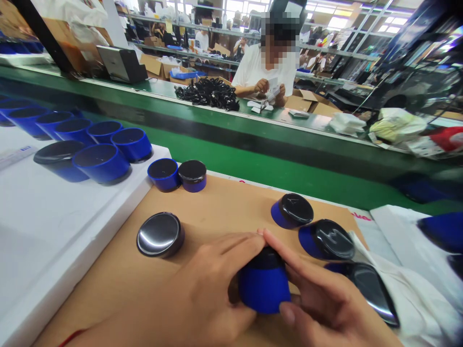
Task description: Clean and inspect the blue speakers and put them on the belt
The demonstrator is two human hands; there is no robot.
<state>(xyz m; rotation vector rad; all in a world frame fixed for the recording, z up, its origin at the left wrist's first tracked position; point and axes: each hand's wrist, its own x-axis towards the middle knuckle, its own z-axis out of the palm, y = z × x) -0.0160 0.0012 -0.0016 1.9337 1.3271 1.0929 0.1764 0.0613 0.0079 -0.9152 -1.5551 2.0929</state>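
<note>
Between my two hands is a blue round casing with a black top (265, 284), tilted above the brown board (224, 207). My left hand (213, 279) wraps its left side, and my right hand (321, 289) grips it from the right with the thumb low on the blue wall. The fingertips of both hands meet over its black end. Left of my hands lies a similar casing with a shiny black face (160, 234). Several more black-faced casings (292, 210) stand in a slanting row beyond and beside my right hand. The underside of the held casing is hidden.
On the white foam sheet (119, 231) at left stand several open blue casings (102, 163). Two more casings (193, 174) sit at the board's far edge. A white cloth (408, 294) lies at right. Across the green conveyor (235, 156), a person (269, 67) works beside black cables (208, 92).
</note>
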